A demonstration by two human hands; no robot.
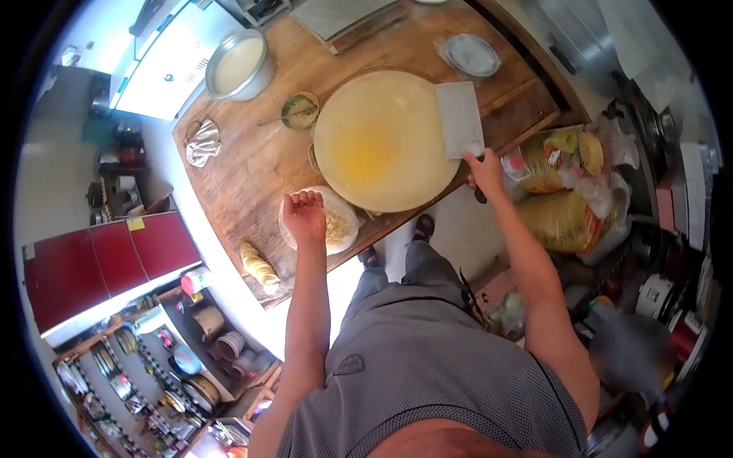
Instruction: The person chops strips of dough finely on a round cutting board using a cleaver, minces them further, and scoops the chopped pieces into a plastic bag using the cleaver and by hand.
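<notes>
My right hand (486, 174) grips the dark handle of a cleaver (460, 120). Its broad pale blade overlaps the right edge of a large round board (412, 168), which has a yellow patch in its middle. Over a white, bag-like container (348, 243) holding pale yellow crumbs (336, 227), my left hand (305, 217) hovers with palm up and fingers curled in. I see nothing in that hand. To its lower left lies a twisted yellow roll (258, 264). A small bowl (300, 111) with greenish contents stands left of the board.
The wooden table (244, 172) also bears a metal pot (240, 65) of pale contents, a crumpled cloth (203, 143) and a plastic-wrapped round item (472, 55). Full sacks (561, 221) crowd the floor at right. Red cabinets (114, 256) and loaded shelves stand left.
</notes>
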